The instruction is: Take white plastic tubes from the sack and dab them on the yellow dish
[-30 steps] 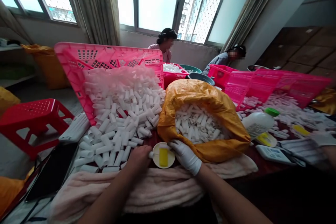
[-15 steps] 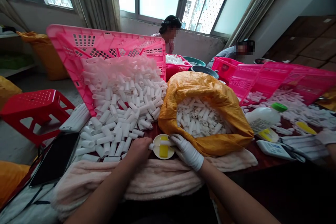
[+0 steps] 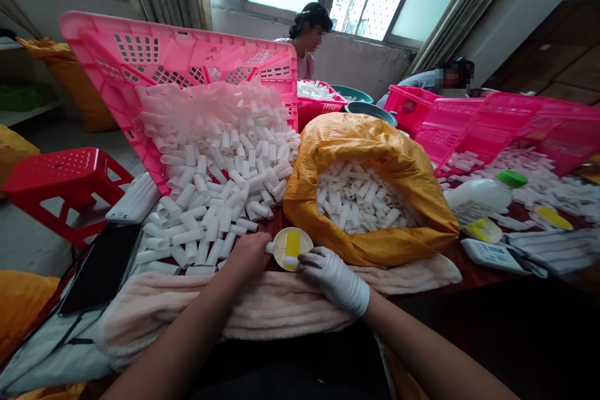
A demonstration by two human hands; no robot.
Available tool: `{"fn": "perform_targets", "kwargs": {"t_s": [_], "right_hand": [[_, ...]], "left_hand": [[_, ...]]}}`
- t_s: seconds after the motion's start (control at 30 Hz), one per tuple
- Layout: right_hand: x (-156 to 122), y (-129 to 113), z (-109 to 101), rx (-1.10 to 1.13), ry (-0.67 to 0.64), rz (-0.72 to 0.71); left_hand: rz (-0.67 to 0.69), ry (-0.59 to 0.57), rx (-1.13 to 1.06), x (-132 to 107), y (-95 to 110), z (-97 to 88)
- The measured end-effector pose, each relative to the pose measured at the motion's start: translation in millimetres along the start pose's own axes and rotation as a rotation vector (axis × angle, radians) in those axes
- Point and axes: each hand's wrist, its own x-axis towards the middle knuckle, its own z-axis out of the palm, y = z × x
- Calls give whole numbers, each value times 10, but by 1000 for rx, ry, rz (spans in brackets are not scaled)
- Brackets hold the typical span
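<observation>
A small round dish (image 3: 305, 241) with a yellow pad (image 3: 292, 242) in it rests at the table's front edge, between my hands. My bare left hand (image 3: 250, 254) is closed at the dish's left side, and the end of a white plastic tube (image 3: 270, 248) sticks out from its fingers. On the other side, my right hand (image 3: 332, 276) wears a white glove with darkened fingertips. Its fingers pinch a second white tube (image 3: 291, 260), which lies over the near end of the pad. A heap of similar tubes (image 3: 206, 200) spreads beyond my left hand.
A tipped pink crate (image 3: 182, 50) backs the heap. An orange woven sack (image 3: 323, 131) of white pieces stands beyond my right hand. Pink towel cloth (image 3: 187, 306) lines the front edge. A green-capped bottle (image 3: 480, 200) lies right; two people sit at the back.
My right hand has drawn its tube toward me, from across the pad's upper part to its near end. The left hand stays beside the dish. The view has shifted slightly.
</observation>
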Motion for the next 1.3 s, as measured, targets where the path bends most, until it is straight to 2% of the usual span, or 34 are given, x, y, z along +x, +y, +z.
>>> {"fn": "perform_targets", "kwargs": {"t_s": [0.07, 0.13, 0.27, 0.33, 0.37, 0.43, 0.53, 0.6, 0.77, 0.8, 0.93, 0.97, 1.07, 1.1, 1.17, 1.23, 1.3], "right_hand": [[14, -61, -47, 87, -28, -125], [45, -116, -74, 252, 61, -121], [160, -180, -35, 695, 515, 221], [229, -182, -26, 833, 640, 319], [259, -178, -43, 851, 655, 333], [298, -165, -128, 771, 597, 276], [301, -148, -330, 525, 378, 49], [279, -137, -435, 478, 305, -17], [233, -121, -477, 735, 532, 208], [237, -130, -478, 741, 519, 210], [296, -207, -459, 550, 283, 111], [311, -228, -425, 518, 278, 162], [318, -279, -243, 526, 364, 490], [306, -297, -173, 539, 384, 568], [264, -345, -65, 580, 401, 606], [221, -414, -33, 605, 425, 552], [195, -492, -85, 560, 436, 447]], "left_hand": [[-25, -6, -7, 3, 5, -10], [-26, 32, -9, -5, 21, -30], [41, 136, -36, -61, 88, -77], [66, 110, -69, -97, 132, -96], [73, 86, -87, -114, 154, -104], [78, 29, -123, -143, 194, -122], [75, -43, -141, -174, 250, -160], [80, -63, -137, -188, 285, -191], [90, -52, -140, -198, 371, -252], [95, -57, -132, -198, 390, -252], [87, -43, -16, -202, 487, -210], [74, -22, 31, -205, 517, -197], [30, 0, 121, -223, 599, -186], [22, -20, 118, -233, 618, -196], [32, -91, 54, -259, 638, -234], [96, -205, -89, -293, 639, -283], [185, -387, -270, -322, 636, -331]]}}
